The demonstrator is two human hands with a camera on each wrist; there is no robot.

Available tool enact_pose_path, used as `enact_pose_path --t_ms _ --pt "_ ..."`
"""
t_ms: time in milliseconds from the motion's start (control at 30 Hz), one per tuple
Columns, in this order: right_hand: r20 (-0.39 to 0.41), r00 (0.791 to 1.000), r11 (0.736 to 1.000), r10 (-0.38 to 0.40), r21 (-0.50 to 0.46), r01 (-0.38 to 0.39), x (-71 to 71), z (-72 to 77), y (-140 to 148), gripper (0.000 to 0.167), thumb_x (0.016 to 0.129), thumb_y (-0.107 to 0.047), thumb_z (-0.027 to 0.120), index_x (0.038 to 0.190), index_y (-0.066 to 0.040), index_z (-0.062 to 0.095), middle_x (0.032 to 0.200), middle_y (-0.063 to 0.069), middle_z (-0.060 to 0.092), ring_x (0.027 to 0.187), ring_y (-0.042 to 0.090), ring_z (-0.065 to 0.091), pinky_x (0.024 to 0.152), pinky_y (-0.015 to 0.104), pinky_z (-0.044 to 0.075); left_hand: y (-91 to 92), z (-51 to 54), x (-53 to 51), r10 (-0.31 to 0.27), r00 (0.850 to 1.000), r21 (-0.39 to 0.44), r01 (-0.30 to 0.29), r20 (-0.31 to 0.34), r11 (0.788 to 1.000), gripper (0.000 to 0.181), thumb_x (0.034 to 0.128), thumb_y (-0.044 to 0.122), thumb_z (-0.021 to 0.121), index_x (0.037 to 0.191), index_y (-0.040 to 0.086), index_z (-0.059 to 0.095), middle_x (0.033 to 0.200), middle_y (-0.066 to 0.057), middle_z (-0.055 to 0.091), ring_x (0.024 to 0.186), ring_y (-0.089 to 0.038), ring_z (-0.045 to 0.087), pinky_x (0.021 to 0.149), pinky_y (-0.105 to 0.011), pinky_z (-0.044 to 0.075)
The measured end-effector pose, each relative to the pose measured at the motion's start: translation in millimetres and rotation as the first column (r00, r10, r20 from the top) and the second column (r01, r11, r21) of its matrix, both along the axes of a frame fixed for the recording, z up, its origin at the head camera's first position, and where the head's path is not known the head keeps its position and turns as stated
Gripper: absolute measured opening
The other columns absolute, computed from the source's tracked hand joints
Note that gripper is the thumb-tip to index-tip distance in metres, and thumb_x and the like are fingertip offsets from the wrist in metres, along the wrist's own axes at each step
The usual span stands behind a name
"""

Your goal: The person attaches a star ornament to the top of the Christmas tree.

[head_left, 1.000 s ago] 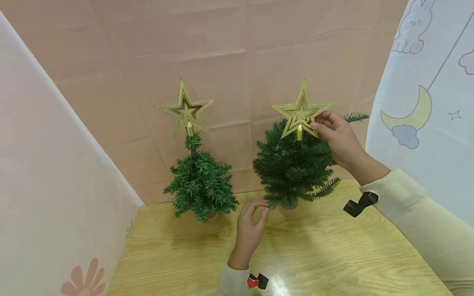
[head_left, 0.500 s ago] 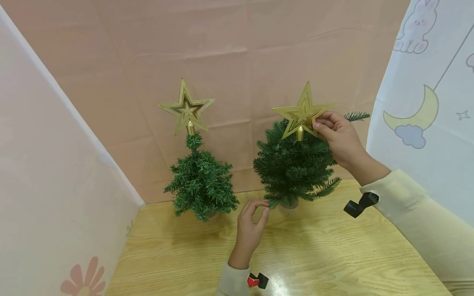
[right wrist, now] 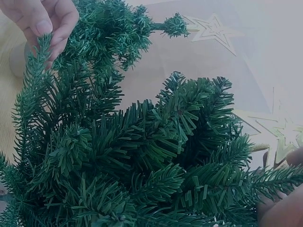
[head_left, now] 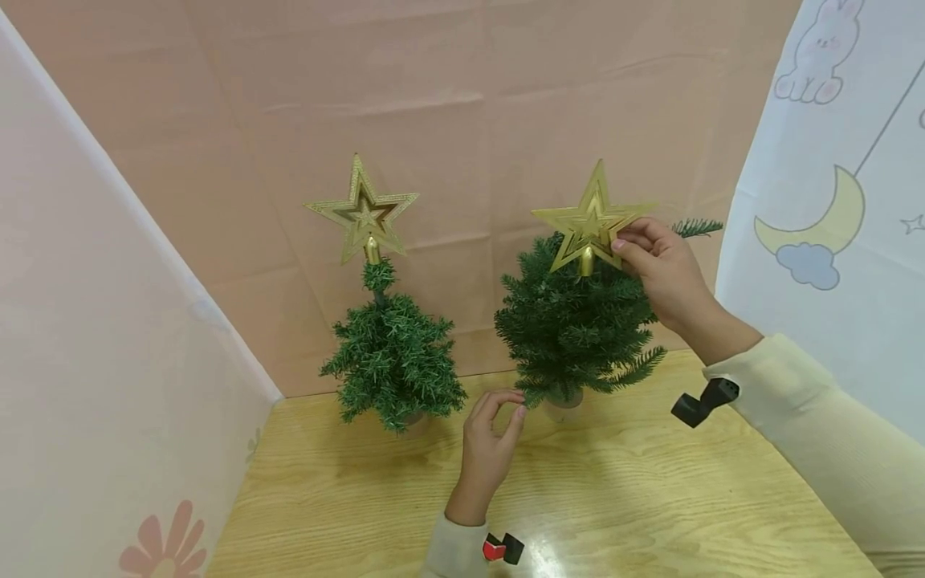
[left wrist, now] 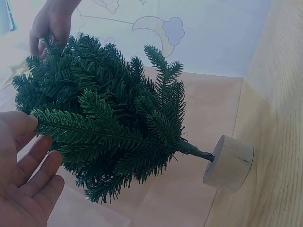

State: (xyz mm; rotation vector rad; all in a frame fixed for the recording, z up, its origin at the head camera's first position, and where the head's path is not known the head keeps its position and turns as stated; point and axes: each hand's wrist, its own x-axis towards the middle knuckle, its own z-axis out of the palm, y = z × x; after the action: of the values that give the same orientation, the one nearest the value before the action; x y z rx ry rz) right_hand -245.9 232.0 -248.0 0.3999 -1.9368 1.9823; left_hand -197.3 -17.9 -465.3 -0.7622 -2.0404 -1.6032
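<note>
In the head view, my right hand [head_left: 672,281] pinches a gold star tree topper [head_left: 594,215] by its right side, thumb in front. The star stands at the crown of the right small Christmas tree [head_left: 578,333]; whether its gold socket sits fully on the tip cannot be seen. Low on that tree's front, my left hand [head_left: 486,449] pinches the end of a branch [right wrist: 35,85] between thumb and finger, the other fingers loosely bent. The left wrist view shows the tree's round wooden base [left wrist: 229,163] on the table.
To the left stands a second small Christmas tree [head_left: 393,357] with its own gold star [head_left: 364,215] on top. Both trees are on a wooden table [head_left: 629,490]. A pinkish cloth [head_left: 448,104] hangs behind, with pale printed cloths [head_left: 788,177] at the sides.
The right star has turned slightly in my right hand, its top point shifting a little to the right. My left hand keeps its place on the branch.
</note>
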Motion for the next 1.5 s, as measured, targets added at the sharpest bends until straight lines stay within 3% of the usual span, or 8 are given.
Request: enact_pose_path --t_ms 167,267,500,1033,1300,1500 --pt "-0.005 0.999 0.997 0.044 -0.059 -0.044 1.3 1.4 -1.1 0.015 0.097 -0.005 0.059 0.111 -0.003 0.058 0.101 -0.002 0.068 0.082 0.011 0.051 0.065 0.021 0.041 -0.2 0.0 -0.1 0.004 1.000 0.000 -0.004 -0.003 1.000 0.013 0.0977 0.014 0.061 0.110 0.014 0.065 0.117 0.000 0.063 0.115 -0.012 0.056 0.101 -0.041 0.046" --pt "0.004 1.000 0.998 0.025 -0.049 -0.025 1.8 1.7 -1.7 0.017 0.097 -0.005 0.059 0.114 -0.003 0.057 0.103 -0.003 0.067 0.086 0.010 0.054 0.066 0.020 0.043 -0.4 0.0 -0.3 0.005 1.000 -0.002 -0.005 -0.009 1.000 0.013 0.0976 0.014 0.061 0.110 0.014 0.065 0.117 0.000 0.063 0.115 -0.013 0.056 0.101 -0.041 0.047" --pt "0.023 0.999 0.999 -0.034 -0.016 0.034 0.4 1.9 -3.2 0.014 0.098 -0.008 0.058 0.111 -0.005 0.055 0.098 -0.002 0.063 0.078 0.012 0.047 0.064 0.022 0.039 -0.9 0.2 -0.1 0.006 1.000 -0.002 -0.006 -0.013 1.000 0.013 0.0978 0.015 0.061 0.110 0.014 0.065 0.117 0.002 0.063 0.115 -0.013 0.056 0.100 -0.041 0.047" --pt "0.026 0.999 0.999 -0.039 -0.018 0.039 0.5 -0.5 -3.1 0.015 0.098 -0.007 0.056 0.113 -0.008 0.057 0.099 -0.001 0.059 0.083 0.011 0.050 0.067 0.021 0.042 -2.0 -0.1 0.4 -0.004 1.000 0.000 0.004 0.017 1.000 0.014 0.0989 0.020 0.060 0.111 0.015 0.065 0.118 0.007 0.061 0.116 -0.011 0.056 0.102 -0.041 0.045" --pt "0.029 0.999 0.999 -0.042 -0.010 0.042 0.8 -0.8 -2.4 0.011 0.098 -0.007 0.057 0.108 -0.006 0.055 0.097 -0.001 0.059 0.082 0.011 0.050 0.067 0.021 0.043 -1.8 0.8 0.4 0.003 1.000 -0.005 -0.003 0.002 1.000 0.012 0.0982 0.018 0.061 0.110 0.015 0.065 0.118 0.008 0.061 0.116 -0.011 0.056 0.102 -0.041 0.046" --pt "0.011 0.999 0.998 -0.052 0.025 0.051 0.6 -1.7 -1.7 0.009 0.098 -0.008 0.059 0.107 -0.007 0.056 0.102 -0.001 0.060 0.090 0.011 0.053 0.071 0.020 0.046 -2.1 0.1 -0.3 0.004 1.000 -0.006 -0.004 -0.004 1.000 0.012 0.0983 0.018 0.060 0.109 0.015 0.065 0.118 0.008 0.061 0.116 -0.011 0.056 0.101 -0.040 0.046"
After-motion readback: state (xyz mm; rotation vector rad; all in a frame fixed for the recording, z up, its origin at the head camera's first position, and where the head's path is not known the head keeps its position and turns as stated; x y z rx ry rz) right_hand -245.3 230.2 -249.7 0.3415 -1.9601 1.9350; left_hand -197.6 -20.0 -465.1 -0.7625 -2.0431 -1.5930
